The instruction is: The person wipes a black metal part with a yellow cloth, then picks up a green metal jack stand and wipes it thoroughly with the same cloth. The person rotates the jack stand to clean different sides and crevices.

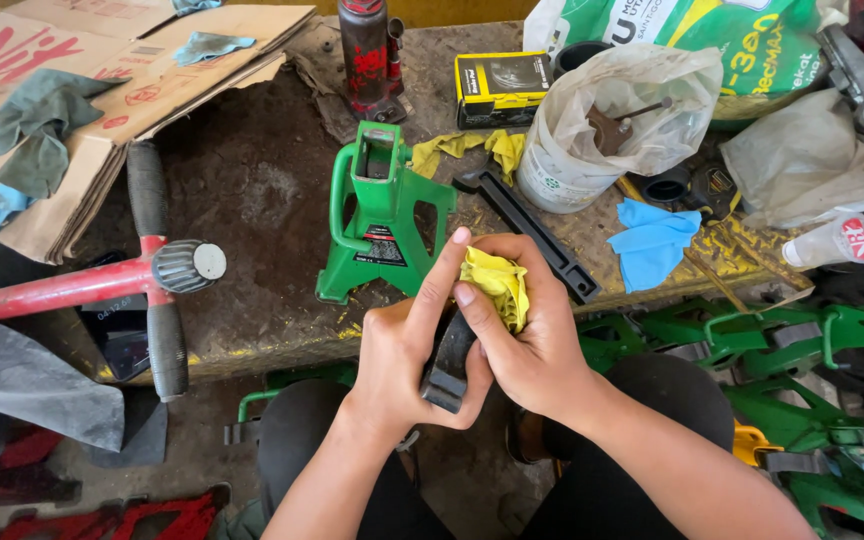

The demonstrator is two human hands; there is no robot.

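Yellow cloth point(497, 285) sits at frame centre, pinched in our right hand point(527, 340) against a dark curved part point(449, 362). Our left hand point(407, 365) has its grip pressed round that part. A green jack stand point(384, 215) stands just above on the counter point(252, 180).

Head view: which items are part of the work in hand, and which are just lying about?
In hand:
left hand gripping a dark curved part
right hand pressing a yellow cloth on it

Lying about:
green jack stand
blue glove
black-and-yellow box
white bag
red-handled tool
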